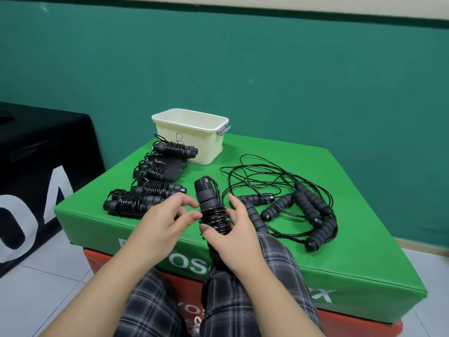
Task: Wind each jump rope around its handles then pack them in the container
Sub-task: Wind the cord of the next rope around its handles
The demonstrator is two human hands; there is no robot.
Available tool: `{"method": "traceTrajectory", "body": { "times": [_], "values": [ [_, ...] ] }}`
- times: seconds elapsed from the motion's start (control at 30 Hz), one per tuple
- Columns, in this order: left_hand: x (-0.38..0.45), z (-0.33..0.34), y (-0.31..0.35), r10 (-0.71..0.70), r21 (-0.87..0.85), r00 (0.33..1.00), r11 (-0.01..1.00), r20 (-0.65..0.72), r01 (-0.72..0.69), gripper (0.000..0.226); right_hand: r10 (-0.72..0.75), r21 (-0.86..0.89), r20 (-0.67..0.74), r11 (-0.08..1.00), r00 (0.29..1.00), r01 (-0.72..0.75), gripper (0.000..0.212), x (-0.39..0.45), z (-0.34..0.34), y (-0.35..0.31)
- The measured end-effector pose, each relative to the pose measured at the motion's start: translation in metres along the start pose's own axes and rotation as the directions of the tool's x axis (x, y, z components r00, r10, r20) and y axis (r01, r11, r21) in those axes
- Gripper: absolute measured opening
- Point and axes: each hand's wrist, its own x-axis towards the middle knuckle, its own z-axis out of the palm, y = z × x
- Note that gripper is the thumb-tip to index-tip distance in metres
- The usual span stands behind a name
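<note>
With the right hand point(233, 229) gripping the handles point(206, 193) and the left hand point(167, 215) pinching the rope point(213, 215), slack could let coils spring loose.

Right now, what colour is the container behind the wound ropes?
Cream container, with a grey latch, seen in the head view.

Teal wall point(267, 69), white tiled floor point(48, 276), green padded block point(315, 239) atop red one point(340, 323).
</note>
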Motion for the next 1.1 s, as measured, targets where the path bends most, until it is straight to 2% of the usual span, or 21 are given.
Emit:
{"method": "traceTrajectory", "body": {
  "times": [0.1,0.23,0.33,0.53,0.67,0.77,0.83,0.93,1.07,1.1],
  "values": [
    [0.000,-0.001,-0.002,0.020,0.044,1.000,0.999,0.022,-0.021,0.017,0.019,0.066,-0.008,0.998,1.000,-0.019,0.077,0.000,0.000,-0.001],
    [0.002,-0.002,0.000,0.070,0.030,0.998,0.997,0.003,-0.070,0.022,0.004,0.088,0.001,0.996,1.000,-0.004,0.071,-0.002,-0.001,-0.004],
    [0.000,-0.004,0.004,0.089,0.056,0.995,0.995,-0.049,-0.086,0.016,-0.003,0.057,0.013,0.998,1.000,0.002,0.062,-0.003,-0.003,-0.006],
    [0.002,-0.004,-0.001,0.034,0.256,0.986,0.967,-0.163,0.009,0.015,-0.019,0.003,0.013,1.000,1.000,0.019,0.067,-0.003,0.000,-0.005],
    [0.003,0.007,-0.015,-0.048,0.132,0.993,0.989,-0.110,0.062,0.023,-0.027,0.109,0.046,0.994,0.999,0.022,0.062,-0.004,-0.003,-0.005],
    [0.005,0.014,-0.022,-0.007,0.016,0.998,1.000,-0.061,0.008,0.040,-0.054,0.187,0.081,0.982,0.995,0.038,0.048,-0.003,-0.006,-0.005],
    [0.007,0.016,-0.023,0.035,-0.051,0.998,0.998,-0.053,-0.038,0.043,-0.069,0.221,0.095,0.974,0.993,0.046,0.053,-0.003,-0.007,-0.004],
    [0.010,0.018,-0.027,0.039,-0.083,0.997,0.996,-0.071,-0.045,0.053,-0.113,0.226,0.132,0.971,0.985,0.081,0.060,-0.002,-0.007,-0.002],
    [0.010,0.020,-0.030,-0.062,0.031,0.997,0.997,-0.052,0.064,0.083,-0.142,0.236,0.181,0.967,0.973,0.097,0.062,0.000,-0.007,0.001],
    [0.009,0.020,-0.029,-0.102,-0.001,0.994,0.995,-0.030,0.102,0.084,-0.143,0.238,0.191,0.967,0.971,0.096,0.062,0.000,-0.007,0.002]
  ]
}}
